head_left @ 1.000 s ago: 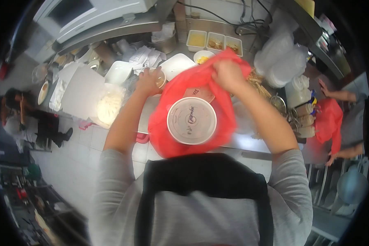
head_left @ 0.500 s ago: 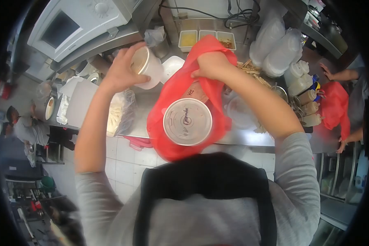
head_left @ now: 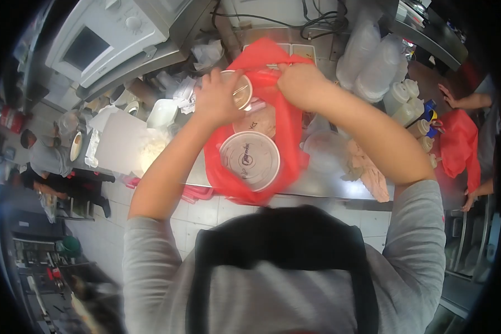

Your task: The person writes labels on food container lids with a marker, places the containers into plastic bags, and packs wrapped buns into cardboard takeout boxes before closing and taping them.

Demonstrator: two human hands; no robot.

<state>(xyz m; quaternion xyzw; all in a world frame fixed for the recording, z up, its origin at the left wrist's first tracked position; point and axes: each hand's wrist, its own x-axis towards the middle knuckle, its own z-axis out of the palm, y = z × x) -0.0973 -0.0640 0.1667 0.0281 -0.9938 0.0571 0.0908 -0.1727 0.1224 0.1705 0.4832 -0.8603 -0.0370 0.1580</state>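
A red plastic bag lies open on the steel counter in front of me. Inside it sit a round lidded container with black writing and, behind that, a brown packet with writing. My left hand grips a round tub from its left side, at the bag's back left part. The bag's back right edge is pinched in my right hand, which pulls it up and to the right.
Clear plastic containers and a pinkish cloth lie right of the bag. Squeeze bottles stand further right, near another person's hands and a second red bag. A white tray is at left.
My left hand has carried the tub rightward, from beside the red bag to its back left part. My right hand still holds the bag, its edge now pulled further open.
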